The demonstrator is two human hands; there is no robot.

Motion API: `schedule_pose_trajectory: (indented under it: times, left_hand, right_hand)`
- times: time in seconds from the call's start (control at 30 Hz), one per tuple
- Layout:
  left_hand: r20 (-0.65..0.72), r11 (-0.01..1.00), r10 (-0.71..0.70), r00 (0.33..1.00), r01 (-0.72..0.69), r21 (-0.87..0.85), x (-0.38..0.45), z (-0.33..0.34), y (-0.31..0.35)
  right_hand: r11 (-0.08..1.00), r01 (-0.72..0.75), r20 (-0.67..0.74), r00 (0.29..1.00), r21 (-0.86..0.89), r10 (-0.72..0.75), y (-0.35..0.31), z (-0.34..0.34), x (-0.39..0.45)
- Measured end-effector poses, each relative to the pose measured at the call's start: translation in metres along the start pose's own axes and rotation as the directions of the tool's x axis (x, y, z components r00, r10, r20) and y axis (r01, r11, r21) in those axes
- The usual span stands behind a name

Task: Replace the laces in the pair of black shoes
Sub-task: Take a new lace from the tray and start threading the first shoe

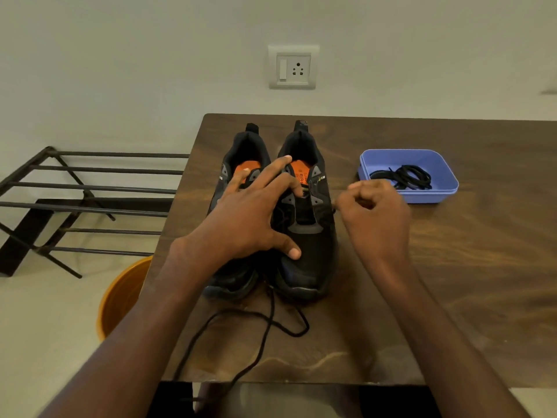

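The right-hand black mesh shoe (304, 236), standing heel-away on the dark wooden table (452, 267), is being steadied by the spread left hand (250, 218) while a thin black lace end (334, 210) is being pinched just beside its right eyelets by the curled right hand (375, 206).

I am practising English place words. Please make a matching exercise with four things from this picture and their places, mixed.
Things:
1. blue tray
2. loose lace
3. orange bucket
4. wall socket

Places:
A. on the floor, left of the table
B. above the shoes
C. right of the shoes
D. on the table, in front of the shoe toes

Pairs: 1-C, 2-D, 3-A, 4-B
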State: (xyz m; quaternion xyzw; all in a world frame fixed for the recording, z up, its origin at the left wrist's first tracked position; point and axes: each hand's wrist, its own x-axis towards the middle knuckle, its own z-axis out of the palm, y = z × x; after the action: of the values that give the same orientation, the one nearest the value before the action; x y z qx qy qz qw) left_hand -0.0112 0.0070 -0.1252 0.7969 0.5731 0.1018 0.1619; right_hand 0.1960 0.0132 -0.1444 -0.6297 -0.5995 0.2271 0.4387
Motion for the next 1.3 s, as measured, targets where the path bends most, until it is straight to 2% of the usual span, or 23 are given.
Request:
schedule_pose_trajectory:
  times: [0.07, 0.1, 0.17, 0.23, 0.37, 0.4, 0.47, 0.57, 0.63, 0.7, 0.8, 0.87, 0.93, 1.0, 1.07, 1.13, 1.17, 1.23, 1.3]
  left_hand:
    - [-0.002, 1.0, 0.009, 1.0, -0.009, 0.02, 0.0, 0.001, -0.001]
    - [-0.005, 1.0, 0.012, 1.0, -0.011, 0.029, 0.0, 0.001, -0.001]
    - [-0.001, 0.998, 0.016, 1.0, -0.016, 0.053, 0.0, 0.0, 0.0]
    - [-0.002, 0.998, 0.014, 1.0, -0.014, 0.065, -0.001, 0.0, -0.001]
    - [-0.017, 0.999, 0.021, 1.0, -0.021, 0.032, -0.001, 0.0, 0.0]
    - [-0.014, 0.999, 0.02, 1.0, -0.019, 0.033, -0.001, 0.0, 0.0]
    - [0.005, 0.999, 0.012, 1.0, -0.012, 0.047, -0.001, -0.001, 0.001]
    - [0.037, 0.999, -0.01, 0.999, 0.009, 0.038, -0.001, -0.002, 0.0]
    - [0.042, 1.0, -0.016, 0.999, 0.015, 0.024, 0.0, -0.002, -0.001]
    - [0.03, 1.0, -0.012, 0.999, 0.012, 0.026, 0.0, -0.001, -0.002]
    - [-0.001, 1.0, 0.008, 1.0, -0.008, 0.021, 0.0, 0.002, -0.005]
    - [-0.021, 1.0, 0.016, 1.0, -0.016, 0.017, 0.0, 0.004, -0.007]
    - [-0.021, 1.0, 0.014, 1.0, -0.014, 0.02, 0.0, 0.005, -0.007]
    - [-0.023, 1.0, 0.012, 1.0, -0.012, 0.019, 0.001, 0.004, -0.006]
    - [-0.013, 1.0, 0.006, 1.0, -0.006, 0.009, 0.001, 0.002, -0.004]
    - [-0.004, 1.0, -0.003, 1.0, 0.003, -0.006, 0.001, 0.002, -0.003]
    - [-0.003, 1.0, -0.006, 1.0, 0.006, -0.009, 0.001, 0.002, -0.004]
    - [-0.007, 1.0, -0.006, 1.0, 0.006, -0.011, 0.001, 0.002, -0.005]
    - [-0.011, 1.0, -0.001, 1.0, 0.001, -0.005, 0.001, 0.003, -0.006]
  right_hand:
    - [0.984, 0.155, -0.04, 0.986, -0.083, -0.159, 0.002, -0.002, 0.002]
    - [0.96, 0.25, -0.013, 0.967, -0.123, -0.253, 0.001, 0.001, 0.003]
    - [0.898, 0.385, 0.138, 0.922, -0.211, -0.363, -0.001, 0.01, 0.0]
    - [0.843, 0.452, 0.274, 0.884, -0.291, -0.379, -0.003, 0.021, -0.006]
    - [0.834, 0.448, 0.334, 0.878, -0.321, -0.343, 0.001, 0.028, -0.007]
    - [0.843, 0.448, 0.303, 0.882, -0.298, -0.361, 0.002, 0.028, -0.006]
    - [0.902, 0.371, 0.14, 0.927, -0.219, -0.347, 0.001, 0.023, -0.004]
    - [0.987, 0.161, -0.179, 0.971, -0.003, -0.159, -0.008, 0.009, -0.001]
    - [0.988, 0.145, -0.257, 0.954, -0.061, -0.156, -0.006, 0.003, 0.002]
    - [0.959, 0.205, -0.187, 0.952, -0.195, -0.241, -0.002, 0.003, 0.001]
    - [0.863, 0.375, 0.083, 0.925, -0.338, -0.37, -0.004, 0.013, -0.005]
    - [0.809, 0.441, 0.247, 0.896, -0.389, -0.369, -0.004, 0.023, -0.007]
    - [0.799, 0.456, 0.31, 0.883, -0.391, -0.352, -0.002, 0.03, -0.009]
    - [0.831, 0.428, 0.229, 0.902, -0.356, -0.366, 0.001, 0.03, -0.009]
    - [0.926, 0.309, -0.035, 0.946, -0.219, -0.323, 0.0, 0.022, -0.004]
    - [0.971, 0.224, -0.312, 0.919, -0.089, -0.24, 0.003, 0.008, 0.005]
    - [0.97, 0.21, -0.375, 0.896, -0.12, -0.24, 0.005, 0.003, 0.007]
    - [0.938, 0.226, -0.328, 0.894, -0.262, -0.307, 0.005, -0.002, 0.006]
    - [0.875, 0.322, -0.14, 0.909, -0.361, -0.393, -0.001, 0.002, -0.001]
